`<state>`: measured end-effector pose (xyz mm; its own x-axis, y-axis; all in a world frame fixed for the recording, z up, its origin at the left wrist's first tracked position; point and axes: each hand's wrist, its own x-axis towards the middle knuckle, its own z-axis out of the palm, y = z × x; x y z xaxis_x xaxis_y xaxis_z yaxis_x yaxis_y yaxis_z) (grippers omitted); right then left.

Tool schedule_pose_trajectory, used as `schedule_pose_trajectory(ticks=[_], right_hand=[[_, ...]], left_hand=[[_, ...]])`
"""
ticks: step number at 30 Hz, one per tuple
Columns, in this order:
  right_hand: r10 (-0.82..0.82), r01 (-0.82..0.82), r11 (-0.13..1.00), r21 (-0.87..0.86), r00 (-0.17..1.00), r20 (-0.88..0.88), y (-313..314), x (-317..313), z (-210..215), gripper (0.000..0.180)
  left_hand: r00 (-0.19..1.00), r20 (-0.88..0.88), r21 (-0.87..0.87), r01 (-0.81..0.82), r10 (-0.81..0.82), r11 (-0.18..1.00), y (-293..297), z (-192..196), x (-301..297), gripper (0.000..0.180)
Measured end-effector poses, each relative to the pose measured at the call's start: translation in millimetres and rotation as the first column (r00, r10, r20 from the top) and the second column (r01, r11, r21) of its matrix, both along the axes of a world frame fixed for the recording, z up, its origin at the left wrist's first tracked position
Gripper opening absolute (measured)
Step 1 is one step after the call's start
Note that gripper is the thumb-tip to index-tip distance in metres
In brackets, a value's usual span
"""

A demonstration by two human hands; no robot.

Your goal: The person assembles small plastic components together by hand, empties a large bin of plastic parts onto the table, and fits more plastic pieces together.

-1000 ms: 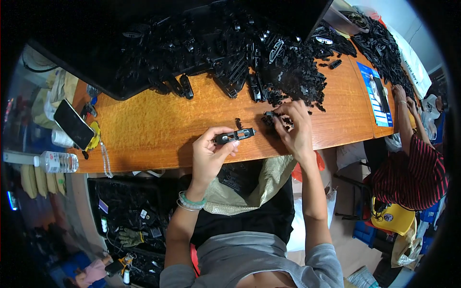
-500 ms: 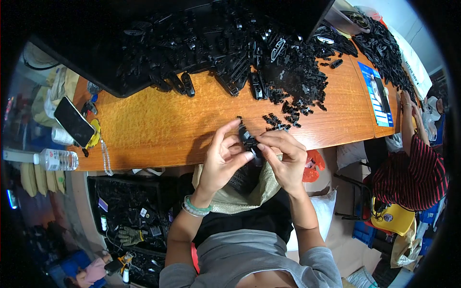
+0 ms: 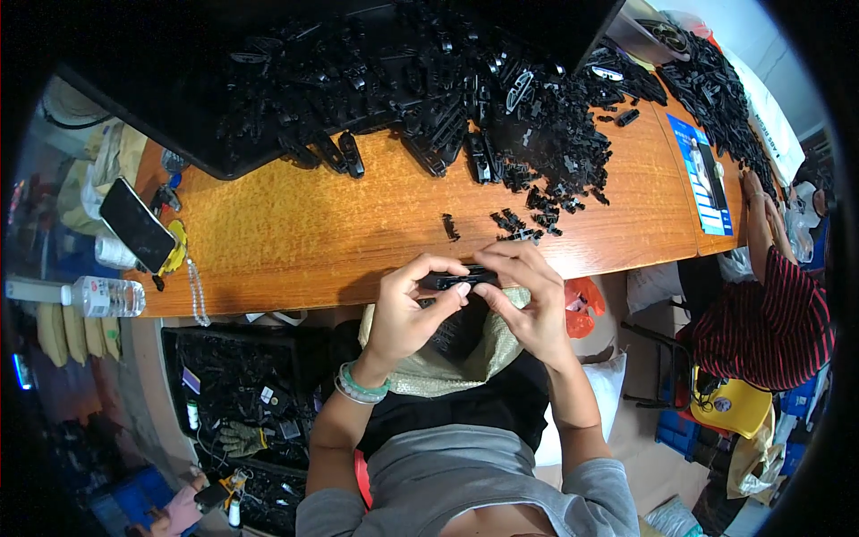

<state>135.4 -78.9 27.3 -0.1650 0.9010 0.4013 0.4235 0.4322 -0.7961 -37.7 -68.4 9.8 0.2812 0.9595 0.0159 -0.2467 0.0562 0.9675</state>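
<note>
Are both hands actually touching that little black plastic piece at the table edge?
Touching. The head view shows the left hand and right hand pinching the black plastic piece from either side, fingertips on it.

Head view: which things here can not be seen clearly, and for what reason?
- Black plastic part, head view: both hands cover most of it; the left hand and right hand hide its shape.
- Sack on the lap: contents shadowed, partly behind the hands.
- Pile of black parts: single pieces too small and dark to tell apart.
- Neighbouring person: cut off by the fisheye rim.
</note>
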Motion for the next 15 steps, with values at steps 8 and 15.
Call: schedule_pose_trajectory(ticks=[8,15], right_hand=[[0.081,-0.155,0.917,-0.368,0.975,-0.208,-3,12,-7,0.022],[0.156,-0.148,0.935,-0.321,0.988,-0.002,16,12,-14,0.012]], left_hand=[[0.973,-0.186,0.118,0.162,-0.139,0.98,0,5,-12,0.025],[0.736,-0.675,0.154,0.079,0.047,0.985,64,2,-49,0.025]])
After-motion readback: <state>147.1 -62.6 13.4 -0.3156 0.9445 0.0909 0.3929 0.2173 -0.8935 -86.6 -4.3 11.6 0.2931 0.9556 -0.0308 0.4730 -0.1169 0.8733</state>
